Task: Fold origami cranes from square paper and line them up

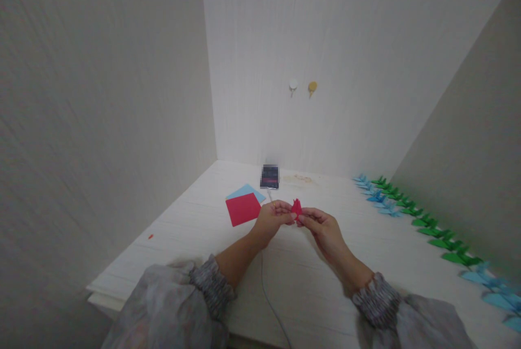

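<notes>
A small folded piece of red paper (297, 208) is held up between both hands, its points facing upward. My left hand (272, 221) pinches its left side with thumb and fingers. On the other side, my right hand (323, 228) grips it near the lower edge. Fingertips cover part of the fold. Just left of my left hand lies a flat red paper sheet (243, 209), partly over a light blue sheet (247, 191).
Rows of green folded paper cranes (427, 222) and blue ones (376, 197) line the table's right side. A phone (269, 176) stands at the back, its cable (271, 300) running forward. Two hooks, white (293, 86) and yellow (312, 87), are on the wall. A red scrap (151, 236) lies left.
</notes>
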`<state>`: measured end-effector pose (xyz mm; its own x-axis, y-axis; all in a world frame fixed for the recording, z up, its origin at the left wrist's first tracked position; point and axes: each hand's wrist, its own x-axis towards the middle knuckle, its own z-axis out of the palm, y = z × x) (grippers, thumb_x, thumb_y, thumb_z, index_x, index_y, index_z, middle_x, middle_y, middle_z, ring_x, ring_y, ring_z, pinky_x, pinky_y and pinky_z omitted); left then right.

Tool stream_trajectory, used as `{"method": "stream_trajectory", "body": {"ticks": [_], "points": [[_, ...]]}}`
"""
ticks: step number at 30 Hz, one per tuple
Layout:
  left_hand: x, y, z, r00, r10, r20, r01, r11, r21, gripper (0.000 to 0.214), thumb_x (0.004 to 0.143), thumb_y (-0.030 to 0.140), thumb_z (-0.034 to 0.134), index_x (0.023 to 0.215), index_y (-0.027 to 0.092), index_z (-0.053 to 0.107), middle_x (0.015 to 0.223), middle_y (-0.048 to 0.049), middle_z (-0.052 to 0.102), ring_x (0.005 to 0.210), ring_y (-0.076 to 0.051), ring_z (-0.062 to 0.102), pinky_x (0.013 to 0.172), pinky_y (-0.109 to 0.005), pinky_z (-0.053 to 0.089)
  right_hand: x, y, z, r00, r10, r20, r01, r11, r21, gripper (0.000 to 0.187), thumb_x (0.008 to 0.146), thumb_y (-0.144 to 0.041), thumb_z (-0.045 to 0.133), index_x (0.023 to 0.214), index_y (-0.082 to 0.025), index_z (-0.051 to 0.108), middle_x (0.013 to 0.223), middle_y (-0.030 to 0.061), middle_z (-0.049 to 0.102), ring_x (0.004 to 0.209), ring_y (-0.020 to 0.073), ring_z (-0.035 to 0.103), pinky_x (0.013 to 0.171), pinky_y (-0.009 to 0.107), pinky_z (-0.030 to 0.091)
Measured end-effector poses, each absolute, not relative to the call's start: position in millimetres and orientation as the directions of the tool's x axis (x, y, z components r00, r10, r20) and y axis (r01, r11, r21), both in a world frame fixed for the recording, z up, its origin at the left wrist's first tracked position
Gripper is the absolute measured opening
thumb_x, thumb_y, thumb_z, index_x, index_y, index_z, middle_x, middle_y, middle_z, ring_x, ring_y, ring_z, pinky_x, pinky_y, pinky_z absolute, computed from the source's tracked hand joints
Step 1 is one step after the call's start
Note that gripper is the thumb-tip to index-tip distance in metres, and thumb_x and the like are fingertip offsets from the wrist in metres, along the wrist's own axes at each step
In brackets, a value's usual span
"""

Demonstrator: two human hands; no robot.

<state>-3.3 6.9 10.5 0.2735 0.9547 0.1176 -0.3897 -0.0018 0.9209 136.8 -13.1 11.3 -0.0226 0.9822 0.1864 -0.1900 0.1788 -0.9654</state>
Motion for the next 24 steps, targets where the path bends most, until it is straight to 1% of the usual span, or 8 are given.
{"method": "stream_trajectory", "body": {"ticks": [4, 10, 13, 16, 19, 24], "points": [[-3.9, 5.1, 12.3, 0.287, 0.942, 0.172, -0.419, -0.038, 0.907, 0.027, 0.049, 0.018, 0.071, 0.071, 0.011, 0.056, 0.061, -0.0005, 0.06, 0.055, -0.009, 0.055, 0.058, -0.023, 0.041, 138.4, -12.5, 9.5, -0.028, 0.976, 0.216, -0.172, 0.208, -0.963, 0.015, 0.058, -0.022, 0.068, 0.072, -0.018, 0.065, 0.062, 0.0005, 0.064, 0.058, 0.0127, 0.055, 0.063, 0.028, 0.043], [-4.8, 3.7, 14.3, 0.303, 0.933, 0.193, -0.412, -0.054, 0.91, 0.025, 0.051, 0.017, 0.07, 0.07, 0.011, 0.056, 0.063, -0.0006, 0.061, 0.056, -0.009, 0.055, 0.059, -0.023, 0.042, 140.5, -15.2, 12.6, -0.046, 0.966, 0.256, -0.087, 0.251, -0.964, 0.014, 0.061, -0.024, 0.067, 0.074, -0.019, 0.064, 0.065, 0.0007, 0.064, 0.061, 0.0133, 0.056, 0.065, 0.028, 0.043], [-4.9, 4.4, 13.6, 0.28, 0.937, 0.211, -0.4, -0.087, 0.913, 0.024, 0.052, 0.017, 0.07, 0.071, 0.011, 0.056, 0.063, 0.0, 0.06, 0.057, -0.008, 0.054, 0.06, -0.022, 0.041, 138.8, -18.3, 17.4, -0.034, 0.95, 0.31, -0.01, 0.309, -0.951, 0.013, 0.061, -0.025, 0.066, 0.073, -0.019, 0.064, 0.068, 0.0013, 0.062, 0.065, 0.0142, 0.055, 0.066, 0.028, 0.044], [-4.5, 5.4, 12.2, 0.251, 0.942, 0.223, -0.398, -0.109, 0.911, 0.025, 0.053, 0.017, 0.069, 0.074, 0.012, 0.056, 0.064, 0.0007, 0.058, 0.058, -0.007, 0.053, 0.06, -0.021, 0.04, 136.2, -19.6, 18.1, -0.006, 0.914, 0.406, 0.052, 0.406, -0.912, 0.01, 0.063, -0.026, 0.065, 0.071, -0.019, 0.064, 0.069, 0.001, 0.059, 0.067, 0.014, 0.054, 0.064, 0.027, 0.043], [-3.8, 5.7, 11.2, 0.226, 0.944, 0.239, -0.409, -0.131, 0.903, 0.026, 0.053, 0.019, 0.069, 0.073, 0.013, 0.054, 0.064, 0.0017, 0.057, 0.059, -0.007, 0.052, 0.061, -0.021, 0.04, 134.3, -18.7, 14.1, 0.0, 0.872, 0.49, 0.084, 0.488, -0.869, 0.008, 0.064, -0.023, 0.064, 0.071, -0.02, 0.064, 0.067, -0.0002, 0.055, 0.066, 0.0129, 0.052, 0.061, 0.025, 0.042], [-3.3, 3.9, 11.7, 0.218, 0.946, 0.238, -0.322, -0.161, 0.933, 0.018, 0.057, 0.025, 0.066, 0.068, 0.013, 0.057, 0.062, 0.0001, 0.059, 0.059, -0.009, 0.052, 0.062, -0.023, 0.04, 131.1, -18.0, 11.5, 0.012, 0.854, 0.52, 0.098, 0.517, -0.85, 0.007, 0.063, -0.02, 0.065, 0.069, -0.02, 0.061, 0.067, -0.0013, 0.054, 0.063, 0.0115, 0.051, 0.059, 0.024, 0.042]]}}
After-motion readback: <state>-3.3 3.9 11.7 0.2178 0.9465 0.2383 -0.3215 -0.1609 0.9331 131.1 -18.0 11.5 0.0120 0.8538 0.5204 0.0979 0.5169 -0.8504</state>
